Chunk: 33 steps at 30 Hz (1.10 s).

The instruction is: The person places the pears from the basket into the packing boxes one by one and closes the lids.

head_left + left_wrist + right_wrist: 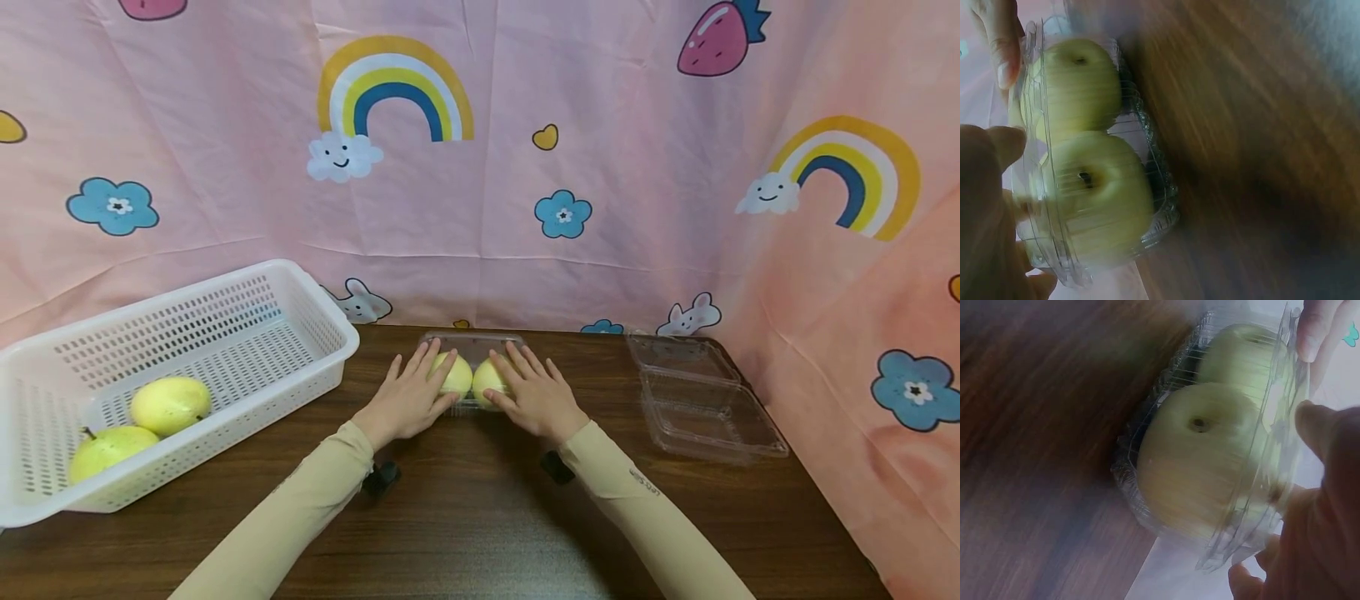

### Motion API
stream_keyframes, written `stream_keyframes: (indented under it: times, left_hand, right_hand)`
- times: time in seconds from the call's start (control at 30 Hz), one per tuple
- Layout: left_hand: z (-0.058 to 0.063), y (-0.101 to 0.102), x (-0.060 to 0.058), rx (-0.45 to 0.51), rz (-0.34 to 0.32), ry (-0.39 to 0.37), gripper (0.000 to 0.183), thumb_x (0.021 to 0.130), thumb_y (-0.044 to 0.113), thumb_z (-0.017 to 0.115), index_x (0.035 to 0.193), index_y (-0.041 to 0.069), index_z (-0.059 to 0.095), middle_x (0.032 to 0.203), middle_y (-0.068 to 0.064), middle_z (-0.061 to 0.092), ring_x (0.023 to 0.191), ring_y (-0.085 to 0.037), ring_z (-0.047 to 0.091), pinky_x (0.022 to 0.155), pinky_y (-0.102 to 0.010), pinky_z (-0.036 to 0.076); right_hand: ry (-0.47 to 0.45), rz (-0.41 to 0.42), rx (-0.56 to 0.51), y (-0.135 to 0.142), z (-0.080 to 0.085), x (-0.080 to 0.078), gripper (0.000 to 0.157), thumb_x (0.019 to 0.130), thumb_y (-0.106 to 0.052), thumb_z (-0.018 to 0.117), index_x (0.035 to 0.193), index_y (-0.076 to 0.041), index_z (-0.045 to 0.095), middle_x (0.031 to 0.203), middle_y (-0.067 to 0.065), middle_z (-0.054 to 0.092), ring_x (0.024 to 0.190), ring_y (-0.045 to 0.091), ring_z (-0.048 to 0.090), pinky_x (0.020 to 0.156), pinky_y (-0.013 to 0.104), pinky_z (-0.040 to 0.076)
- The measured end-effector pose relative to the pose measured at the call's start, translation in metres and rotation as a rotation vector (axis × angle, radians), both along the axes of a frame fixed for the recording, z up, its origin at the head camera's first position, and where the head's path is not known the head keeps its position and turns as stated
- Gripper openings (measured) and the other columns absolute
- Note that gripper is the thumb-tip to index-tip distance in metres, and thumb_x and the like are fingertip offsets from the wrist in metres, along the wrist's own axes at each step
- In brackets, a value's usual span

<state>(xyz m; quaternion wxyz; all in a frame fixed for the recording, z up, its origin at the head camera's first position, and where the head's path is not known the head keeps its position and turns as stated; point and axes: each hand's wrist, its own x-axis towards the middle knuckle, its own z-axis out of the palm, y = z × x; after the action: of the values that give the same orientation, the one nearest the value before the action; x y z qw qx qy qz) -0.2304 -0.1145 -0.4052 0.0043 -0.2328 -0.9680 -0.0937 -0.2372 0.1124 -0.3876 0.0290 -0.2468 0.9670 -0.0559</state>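
A transparent plastic clamshell box [474, 340] stands on the table toward the back, with two pale yellow pears side by side inside, the left pear [459, 377] and the right pear [486, 381]. My left hand [408, 393] lies over the left side of its lid, fingers spread and fairly straight. On the right side, my right hand [538, 395] rests on the lid in the same way. Both wrist views show the near pear [1100, 194] and its neighbour through the ribbed wall, with fingertips at the lid's rim [1254, 487].
A white perforated basket [315, 383] stands on the left, holding two more yellow pears [171, 406]. At the right edge of the brown wooden table [480, 517] lies another transparent clamshell box [708, 408], its lid folded back. A pink patterned cloth [480, 200] hangs behind and along the right.
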Motion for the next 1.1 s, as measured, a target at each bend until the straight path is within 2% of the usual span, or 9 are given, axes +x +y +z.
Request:
stream_keyframes:
  times: [0.3,0.7,0.87,1.1]
  left_hand:
    - [0.003,-0.003,-0.017,-0.012,0.038,-0.069,0.065,0.104,0.046,0.033,0.156,0.011,0.014,0.159,-0.020,0.005,0.145,-0.035,0.004,0.109,-0.064,0.008]
    - [-0.004,-0.004,-0.047,0.002,0.062,-0.082,0.064,0.104,0.045,0.031,0.156,0.012,0.012,0.159,-0.019,0.002,0.145,-0.034,0.000,0.108,-0.065,0.008]
    - [-0.001,-0.004,-0.054,0.009,0.071,-0.086,0.064,0.104,0.044,0.032,0.156,0.011,0.014,0.159,-0.019,0.004,0.145,-0.034,0.002,0.108,-0.066,0.009]
    - [0.002,-0.002,-0.063,-0.004,0.089,-0.106,0.065,0.104,0.046,0.030,0.156,0.013,0.012,0.160,-0.017,0.002,0.145,-0.033,0.001,0.108,-0.066,0.009]
  right_hand:
    - [-0.037,-0.025,0.008,-0.006,0.000,-0.017,0.067,0.101,-0.054,0.033,0.156,-0.021,0.017,0.160,0.008,0.008,0.145,0.029,0.007,0.112,0.057,0.011]
    - [-0.082,-0.081,0.034,-0.015,0.001,-0.040,0.066,0.102,-0.054,0.028,0.157,-0.022,0.010,0.161,0.008,0.003,0.145,0.029,0.005,0.113,0.054,0.007]
    - [-0.078,-0.105,0.026,-0.019,0.003,-0.044,0.065,0.103,-0.051,0.029,0.157,-0.020,0.011,0.161,0.008,0.004,0.145,0.030,0.007,0.113,0.054,0.009]
    - [-0.104,-0.151,0.009,-0.022,0.002,-0.052,0.064,0.103,-0.051,0.029,0.156,-0.022,0.008,0.161,0.005,0.001,0.145,0.028,0.005,0.114,0.053,0.007]
